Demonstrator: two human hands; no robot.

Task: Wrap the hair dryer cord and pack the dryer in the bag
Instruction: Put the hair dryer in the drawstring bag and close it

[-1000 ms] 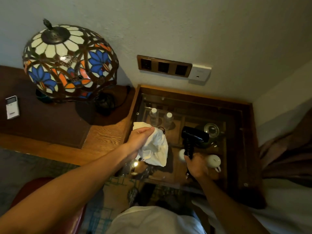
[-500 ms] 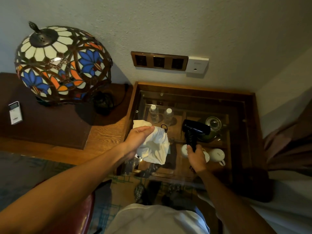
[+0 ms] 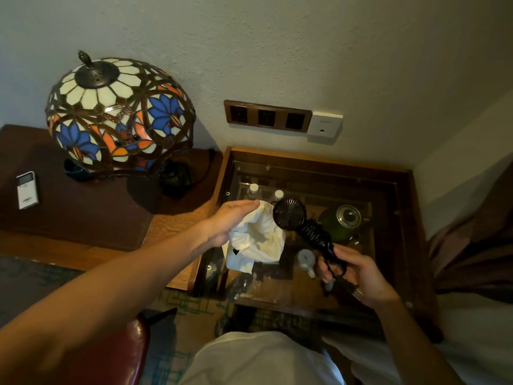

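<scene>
My left hand (image 3: 227, 222) holds a white cloth bag (image 3: 256, 240) by its rim, its mouth spread toward the right. My right hand (image 3: 351, 270) grips the handle of the black hair dryer (image 3: 290, 213), which has its black cord wound around the handle. The dryer is tilted, with its round grille end right at the bag's mouth. Both are held above the glass-topped side table (image 3: 385, 187).
Under the glass are two water bottles (image 3: 254, 190), a green kettle (image 3: 342, 220) and a white cup (image 3: 306, 259). A stained-glass lamp (image 3: 119, 115) and a white remote (image 3: 27, 190) sit on the desk at left. Wall sockets (image 3: 266, 116) are behind. A bed lies at right.
My right hand lifted the dryer and tipped it left, so its head now meets the bag's mouth. My left hand spread the bag wider.
</scene>
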